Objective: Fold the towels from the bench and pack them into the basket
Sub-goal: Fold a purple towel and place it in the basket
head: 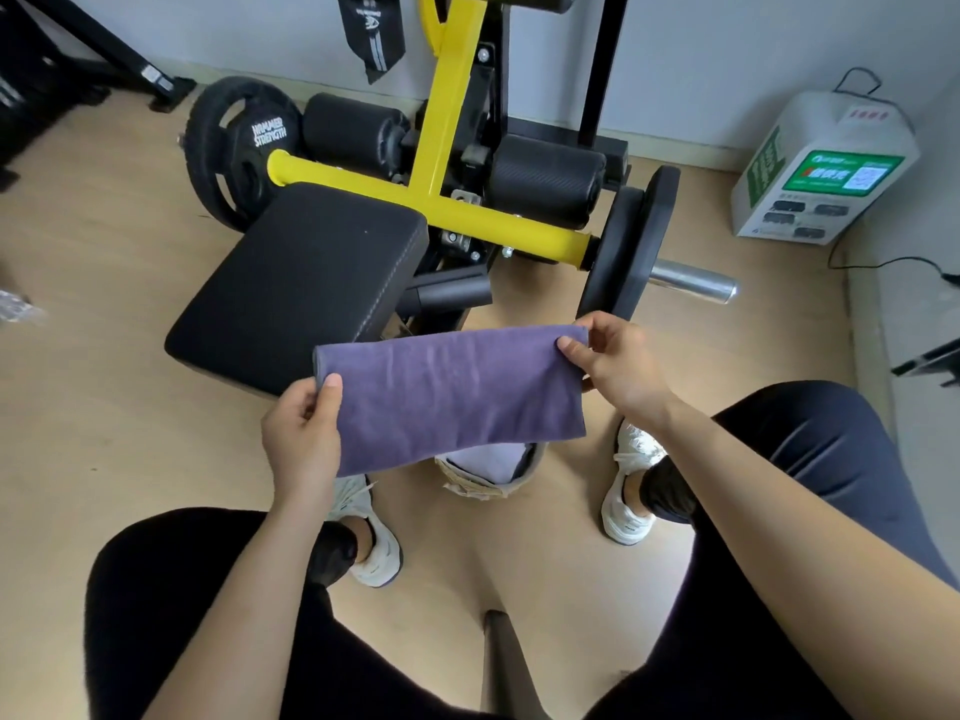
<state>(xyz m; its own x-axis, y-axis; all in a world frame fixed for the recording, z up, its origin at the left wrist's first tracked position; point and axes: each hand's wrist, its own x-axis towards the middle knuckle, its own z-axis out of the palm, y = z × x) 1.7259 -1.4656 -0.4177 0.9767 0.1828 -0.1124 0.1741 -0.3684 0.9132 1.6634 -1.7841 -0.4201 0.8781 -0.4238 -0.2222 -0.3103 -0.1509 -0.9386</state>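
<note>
Half-hiding the basket (480,490), the purple towel (452,392) hangs near the bench (301,283).

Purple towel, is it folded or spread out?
Folded: purple towel hangs doubled, top edge rounded, left hand and right hand pinching its ends.

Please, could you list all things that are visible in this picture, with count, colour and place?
purple towel: one, purple, held above the basket
basket: one, beige, floor between the shoes
pale towel: one, lilac, in the basket
pad: one, black, left of centre
frame: one, yellow, behind the pad
plates: three, black, at the frame's ends
rollers: two, black, on the frame
box: one, white and green, floor at right
shoes: two, white, on the floor
left hand: one, pinches the purple towel's left end
right hand: one, pinches its right end
</note>
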